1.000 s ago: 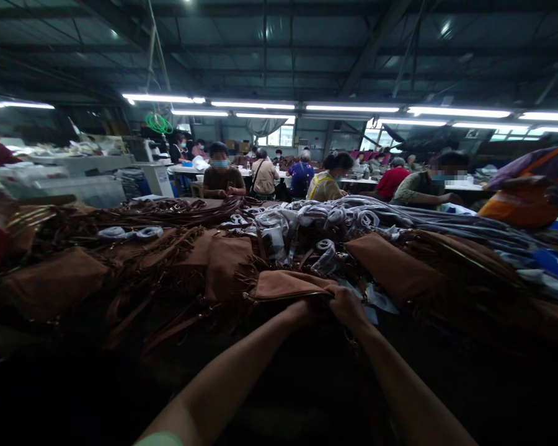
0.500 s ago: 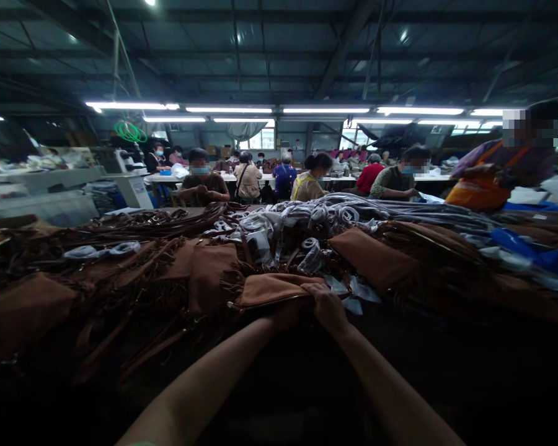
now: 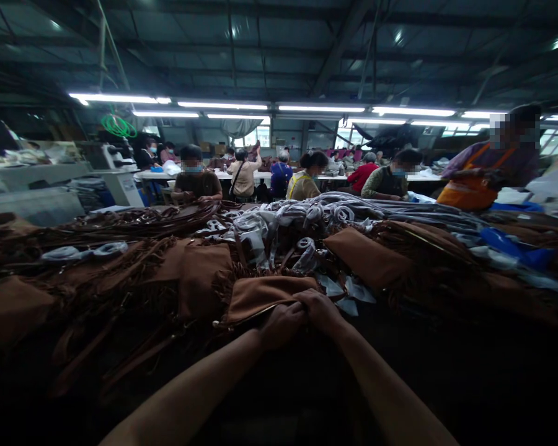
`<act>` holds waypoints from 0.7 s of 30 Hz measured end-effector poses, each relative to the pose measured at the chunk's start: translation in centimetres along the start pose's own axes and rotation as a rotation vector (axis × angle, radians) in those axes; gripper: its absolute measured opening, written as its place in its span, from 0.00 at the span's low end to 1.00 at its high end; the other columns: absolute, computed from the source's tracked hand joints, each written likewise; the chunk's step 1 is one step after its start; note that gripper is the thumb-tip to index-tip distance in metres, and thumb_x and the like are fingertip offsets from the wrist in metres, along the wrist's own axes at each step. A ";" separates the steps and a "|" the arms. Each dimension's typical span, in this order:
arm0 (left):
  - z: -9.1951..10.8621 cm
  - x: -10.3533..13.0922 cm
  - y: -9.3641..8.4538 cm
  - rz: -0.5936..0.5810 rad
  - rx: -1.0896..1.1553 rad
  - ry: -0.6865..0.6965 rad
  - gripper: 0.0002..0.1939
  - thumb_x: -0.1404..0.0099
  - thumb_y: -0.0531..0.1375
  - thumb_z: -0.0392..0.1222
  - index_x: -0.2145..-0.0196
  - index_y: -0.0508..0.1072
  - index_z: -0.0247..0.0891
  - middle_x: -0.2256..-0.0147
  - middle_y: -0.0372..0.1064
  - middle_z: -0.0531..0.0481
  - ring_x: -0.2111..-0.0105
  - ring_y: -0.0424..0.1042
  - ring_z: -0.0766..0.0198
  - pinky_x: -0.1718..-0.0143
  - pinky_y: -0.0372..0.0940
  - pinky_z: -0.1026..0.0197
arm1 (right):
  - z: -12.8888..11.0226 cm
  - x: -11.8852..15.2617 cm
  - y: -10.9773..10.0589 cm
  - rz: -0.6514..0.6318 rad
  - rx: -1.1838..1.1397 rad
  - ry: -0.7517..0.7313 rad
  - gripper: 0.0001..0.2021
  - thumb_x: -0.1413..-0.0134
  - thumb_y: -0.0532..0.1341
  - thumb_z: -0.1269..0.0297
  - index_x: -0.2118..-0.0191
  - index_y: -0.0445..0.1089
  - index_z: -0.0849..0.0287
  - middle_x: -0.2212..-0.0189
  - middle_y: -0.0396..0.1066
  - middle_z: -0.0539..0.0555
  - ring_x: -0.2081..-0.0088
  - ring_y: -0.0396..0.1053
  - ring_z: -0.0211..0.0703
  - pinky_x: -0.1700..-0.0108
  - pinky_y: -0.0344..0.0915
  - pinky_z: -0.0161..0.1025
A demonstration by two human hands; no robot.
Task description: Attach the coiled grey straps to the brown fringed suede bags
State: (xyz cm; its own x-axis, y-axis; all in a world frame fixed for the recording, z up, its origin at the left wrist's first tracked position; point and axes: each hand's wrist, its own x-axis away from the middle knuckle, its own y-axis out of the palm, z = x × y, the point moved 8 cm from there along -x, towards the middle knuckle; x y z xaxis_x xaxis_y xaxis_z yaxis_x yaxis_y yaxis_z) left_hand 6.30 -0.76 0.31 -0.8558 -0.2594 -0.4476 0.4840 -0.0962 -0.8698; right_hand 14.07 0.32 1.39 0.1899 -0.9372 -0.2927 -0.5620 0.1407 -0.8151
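A brown bag (image 3: 265,294) lies in front of me, its gold zipper along the edge nearest me. My left hand (image 3: 283,323) is closed at the zipper edge, toward the right end of the bag. Right beside it, my right hand (image 3: 323,313) has its fingers bent over the bag's right corner. Both hands grip the bag close together; the fingertips are partly hidden in shadow. Just past my right hand lie pieces of clear plastic wrap (image 3: 348,297). Left of the bag is another brown bag (image 3: 205,279) with fringe.
Wrapped straps (image 3: 307,214) heap up behind the bags. More brown bags lie right (image 3: 369,257) and left (image 3: 13,313), with a blue plastic piece (image 3: 516,248) farther right. Several people sit at tables beyond; one person in an orange apron (image 3: 469,186) stands at right.
My left hand has come out from under the bag's edge and now shows on the zipper side. The bag's top panel lies flatter. The view has shifted slightly.
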 end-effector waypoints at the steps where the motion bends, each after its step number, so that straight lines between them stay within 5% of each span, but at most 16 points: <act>1: 0.0 0.1 0.0 -0.003 0.014 0.005 0.09 0.33 0.52 0.38 0.62 0.72 0.37 0.61 0.70 0.47 0.65 0.69 0.63 0.66 0.62 0.64 | 0.3 0.1 0.3 -0.005 -0.025 -0.001 0.20 0.49 0.54 0.73 0.50 0.72 0.59 0.54 0.73 0.56 0.53 0.67 0.45 0.49 0.60 0.39; 6: -1.4 0.0 -0.3 0.052 0.276 -0.081 0.08 0.33 0.52 0.38 0.67 0.69 0.35 0.63 0.70 0.46 0.64 0.68 0.63 0.61 0.63 0.63 | 0.7 0.4 1.2 0.002 -0.151 0.007 0.21 0.50 0.55 0.73 0.49 0.71 0.59 0.51 0.72 0.56 0.49 0.65 0.45 0.44 0.59 0.43; 11: -2.7 -0.4 -0.4 0.027 0.504 -0.159 0.08 0.34 0.55 0.40 0.69 0.70 0.35 0.65 0.69 0.48 0.64 0.68 0.64 0.60 0.61 0.63 | 1.8 3.7 -2.5 0.224 -0.228 0.119 0.18 0.48 0.58 0.67 0.50 0.70 0.53 0.52 0.72 0.52 0.51 0.69 0.42 0.48 0.64 0.38; 16: -2.8 -0.2 -0.4 0.006 0.507 -0.219 0.07 0.35 0.56 0.39 0.70 0.70 0.35 0.67 0.69 0.50 0.66 0.67 0.65 0.63 0.60 0.64 | 9.0 10.3 -9.1 0.512 0.096 0.440 0.12 0.43 0.55 0.61 0.62 0.75 0.58 0.61 0.76 0.58 0.59 0.73 0.48 0.55 0.66 0.42; 21: -2.7 -0.3 -0.4 0.026 0.500 -0.224 0.06 0.37 0.57 0.37 0.71 0.71 0.35 0.68 0.69 0.50 0.66 0.67 0.65 0.63 0.60 0.64 | 13.1 11.1 -11.9 0.399 0.569 0.514 0.13 0.40 0.53 0.66 0.58 0.75 0.58 0.61 0.76 0.56 0.61 0.73 0.44 0.58 0.64 0.37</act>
State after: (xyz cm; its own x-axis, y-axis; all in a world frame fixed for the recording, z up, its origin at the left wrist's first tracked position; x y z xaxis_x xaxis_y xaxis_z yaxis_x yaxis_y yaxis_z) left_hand 5.83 1.91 0.24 -0.8092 -0.4605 -0.3648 0.5787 -0.5178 -0.6301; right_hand 33.41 -7.62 1.31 -0.4009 -0.7922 -0.4601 0.0059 0.5000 -0.8660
